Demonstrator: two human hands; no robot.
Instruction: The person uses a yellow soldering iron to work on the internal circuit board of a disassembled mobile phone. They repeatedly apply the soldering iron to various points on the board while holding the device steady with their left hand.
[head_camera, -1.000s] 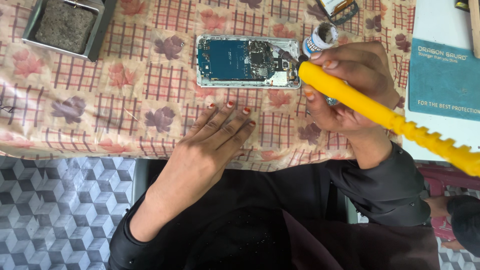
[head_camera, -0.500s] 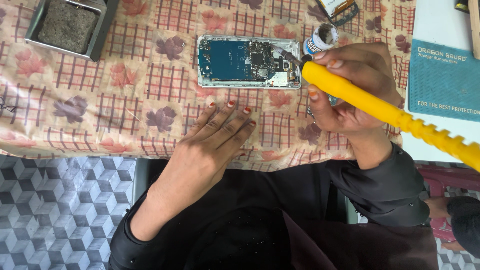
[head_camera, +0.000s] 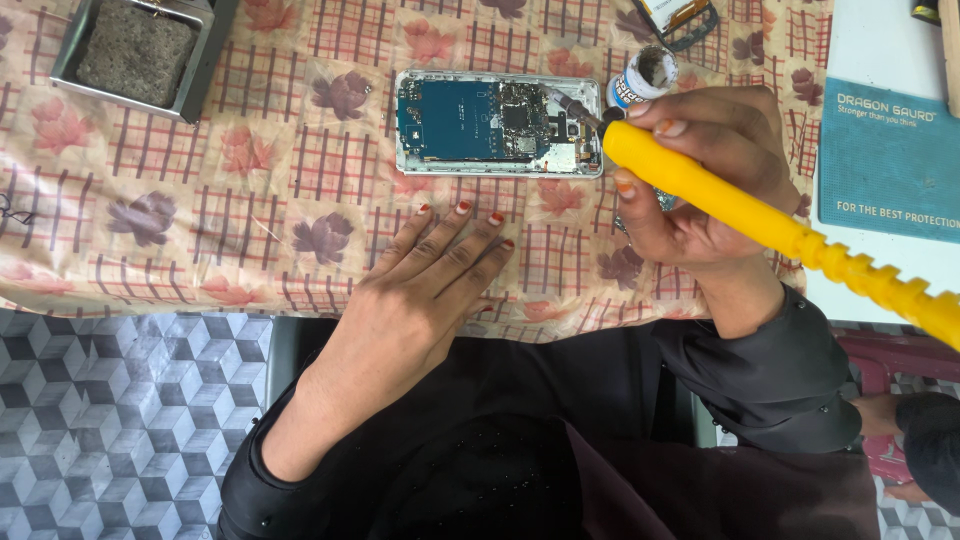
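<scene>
The right hand (head_camera: 715, 170) has its fingers wrapped tight round a yellow-handled soldering iron (head_camera: 740, 210), its tip on what looks like the right end of the opened phone (head_camera: 498, 122). The left hand (head_camera: 425, 285) lies flat on the patterned tablecloth (head_camera: 200, 220), fingers spread, holding nothing, just below the phone.

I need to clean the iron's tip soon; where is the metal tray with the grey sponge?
In the head view, the metal tray with the grey sponge sits at the table's top-left corner, left of the opened phone and far from both hands.
</scene>
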